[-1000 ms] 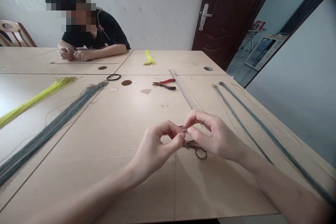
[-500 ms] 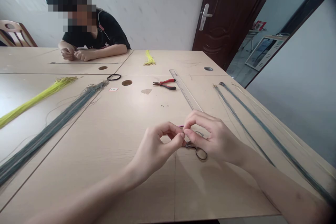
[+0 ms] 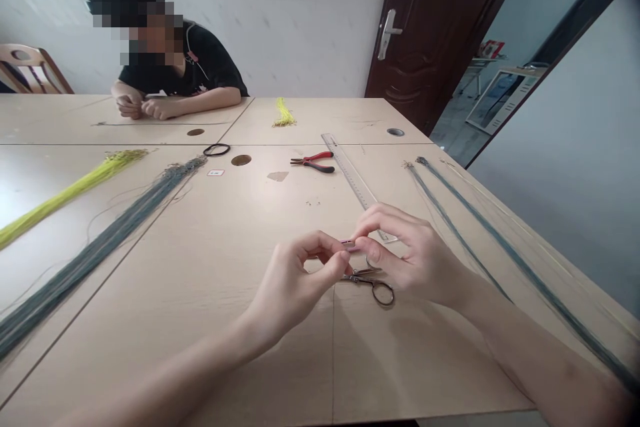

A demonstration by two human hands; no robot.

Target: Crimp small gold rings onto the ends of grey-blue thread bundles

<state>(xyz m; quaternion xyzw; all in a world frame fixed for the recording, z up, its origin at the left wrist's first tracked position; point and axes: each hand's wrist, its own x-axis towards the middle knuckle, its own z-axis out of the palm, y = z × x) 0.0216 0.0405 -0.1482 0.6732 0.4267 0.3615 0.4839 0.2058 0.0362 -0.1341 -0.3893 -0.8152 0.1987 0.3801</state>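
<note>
My left hand (image 3: pixel 305 280) and my right hand (image 3: pixel 413 250) meet above the middle of the table (image 3: pixel 280 373). Each one pinches with thumb and index finger, the fingertips a small gap apart. Whatever lies in the pinches is too small to make out. Under and just behind the fingertips shows a slim pink item (image 3: pixel 347 244), partly covered, of unclear kind. Scissors (image 3: pixel 361 277) with dark ring handles lie on the table below my hands, their blade end hidden by my left fingers. A clear ruler (image 3: pixel 353 181) runs partly beneath my right hand.
Red-and-black pliers (image 3: pixel 320 165) lie beyond my hands. Grey-blue cord bundles (image 3: pixel 107 240) and yellow cords (image 3: pixel 70 193) stretch along the left, with more thin cords (image 3: pixel 493 220) at right. A black loop (image 3: pixel 217 149) lies near a table hole (image 3: pixel 241 160). Opposite sits a person (image 3: pixel 210 60).
My right hand has moved slightly up and to the right, widening the gap between the fingertips. More of the pink item, scissors and ruler end shows.
</note>
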